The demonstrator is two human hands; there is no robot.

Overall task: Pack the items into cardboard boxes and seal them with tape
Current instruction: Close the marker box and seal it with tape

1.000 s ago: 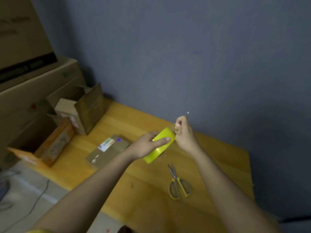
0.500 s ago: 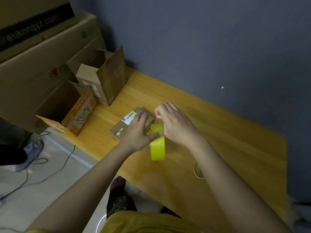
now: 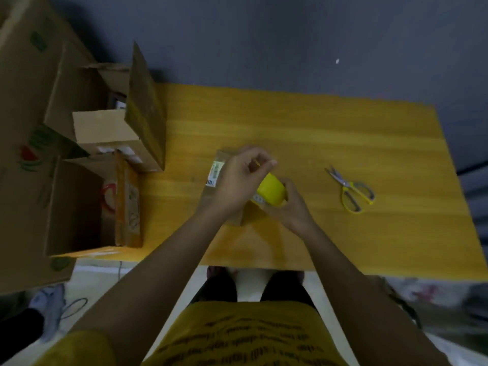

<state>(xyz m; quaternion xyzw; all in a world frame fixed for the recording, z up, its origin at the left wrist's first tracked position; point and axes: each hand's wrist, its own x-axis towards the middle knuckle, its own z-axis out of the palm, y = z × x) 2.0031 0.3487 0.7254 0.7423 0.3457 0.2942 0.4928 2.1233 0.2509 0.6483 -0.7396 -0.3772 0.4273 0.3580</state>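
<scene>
A yellow tape roll [image 3: 272,193] is held just above a small flat cardboard box [image 3: 220,157] with a barcode label, which lies on the yellow wooden table [image 3: 317,133]. My right hand [image 3: 291,210] grips the roll from the right and below. My left hand [image 3: 236,182] hovers over the box with its fingers curled, thumb and forefinger pinched together on what looks like the tape's loose end. Most of the box is hidden under both hands.
Yellow-handled scissors [image 3: 352,192] lie on the table to the right of my hands. Two open cardboard boxes [image 3: 137,109] [image 3: 126,207] stand at the table's left end, beside larger cartons [image 3: 23,101]. A dark wall backs the table.
The view has tilted down over the table. The roll has passed from my left hand to my right, and my left hand now pinches at its end above the small box.
</scene>
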